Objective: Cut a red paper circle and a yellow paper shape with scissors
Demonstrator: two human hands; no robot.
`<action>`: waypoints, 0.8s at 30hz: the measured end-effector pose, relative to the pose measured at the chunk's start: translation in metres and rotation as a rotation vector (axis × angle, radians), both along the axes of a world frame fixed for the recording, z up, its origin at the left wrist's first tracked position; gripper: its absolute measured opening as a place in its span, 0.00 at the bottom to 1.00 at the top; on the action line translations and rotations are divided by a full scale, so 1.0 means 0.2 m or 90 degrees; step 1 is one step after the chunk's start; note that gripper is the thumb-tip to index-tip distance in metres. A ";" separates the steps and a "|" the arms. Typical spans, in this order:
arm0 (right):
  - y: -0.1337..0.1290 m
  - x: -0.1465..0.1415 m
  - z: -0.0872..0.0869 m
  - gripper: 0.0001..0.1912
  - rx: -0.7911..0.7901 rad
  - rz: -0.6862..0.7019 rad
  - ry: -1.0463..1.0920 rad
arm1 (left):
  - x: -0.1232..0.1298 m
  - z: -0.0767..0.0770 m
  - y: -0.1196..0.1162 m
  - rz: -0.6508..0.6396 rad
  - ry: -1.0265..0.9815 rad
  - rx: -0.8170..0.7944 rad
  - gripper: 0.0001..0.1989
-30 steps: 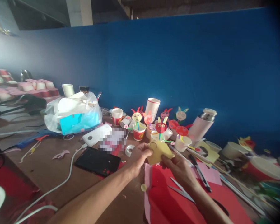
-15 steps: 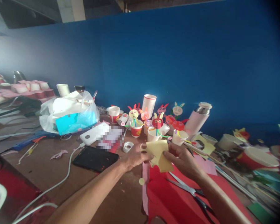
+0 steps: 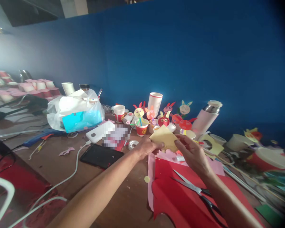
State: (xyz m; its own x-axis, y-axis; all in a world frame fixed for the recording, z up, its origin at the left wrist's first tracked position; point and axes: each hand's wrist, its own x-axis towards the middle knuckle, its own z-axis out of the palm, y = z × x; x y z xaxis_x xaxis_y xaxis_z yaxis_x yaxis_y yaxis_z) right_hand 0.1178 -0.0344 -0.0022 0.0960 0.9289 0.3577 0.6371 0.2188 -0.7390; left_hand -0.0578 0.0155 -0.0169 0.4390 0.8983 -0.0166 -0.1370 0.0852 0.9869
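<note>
A piece of yellow paper (image 3: 164,136) is raised over the table between my two hands. My left hand (image 3: 149,147) is closed on its left edge, the thumb lying across the lower part. At the right edge, the fingers and thumb of my right hand (image 3: 192,151) grip the same paper. Below them lies a large red paper sheet (image 3: 171,196) with an uneven cut edge, over pink paper (image 3: 151,183). Scissors (image 3: 197,190) rest on the red sheet with their blades apart, close to my right forearm. A small glue stick or tube (image 3: 179,158) lies behind them.
Behind my hands stand paper cups with paper figures (image 3: 142,127), a tall cup stack (image 3: 155,104) and a pink thermos (image 3: 206,118). To the left lie a black phone (image 3: 101,155), a white power bank (image 3: 100,131) with a cable, a tape roll (image 3: 133,145) and a plastic bag (image 3: 54,114).
The yellow paper, hanging upright with a lower flap before, is turned and tilted flatter. My right hand has shifted its grip on it. The view has swung slightly left.
</note>
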 end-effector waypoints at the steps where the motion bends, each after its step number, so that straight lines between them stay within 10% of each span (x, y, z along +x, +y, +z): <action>1: 0.01 0.02 0.02 0.19 0.003 -0.003 -0.015 | 0.02 0.00 0.00 0.024 -0.018 -0.004 0.11; 7: -0.05 0.24 0.10 0.15 -0.029 0.033 -0.152 | 0.04 -0.08 -0.05 0.118 -0.071 -0.033 0.12; 14: -0.42 0.61 -0.10 0.11 -0.209 0.099 -0.304 | 0.01 -0.09 -0.07 0.115 -0.118 -0.065 0.13; 24: -0.54 0.62 -0.26 0.26 -0.211 0.100 -0.428 | -0.04 -0.04 -0.06 0.124 -0.207 -0.082 0.10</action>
State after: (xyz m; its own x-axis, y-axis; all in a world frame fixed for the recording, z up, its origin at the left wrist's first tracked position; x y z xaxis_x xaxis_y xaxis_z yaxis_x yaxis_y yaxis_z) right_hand 0.2424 -0.1430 -0.0549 -0.1862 0.9825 -0.0076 0.9527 0.1786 -0.2460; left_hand -0.0650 0.0028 -0.0245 0.2619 0.9648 -0.0231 -0.4661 0.1474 0.8724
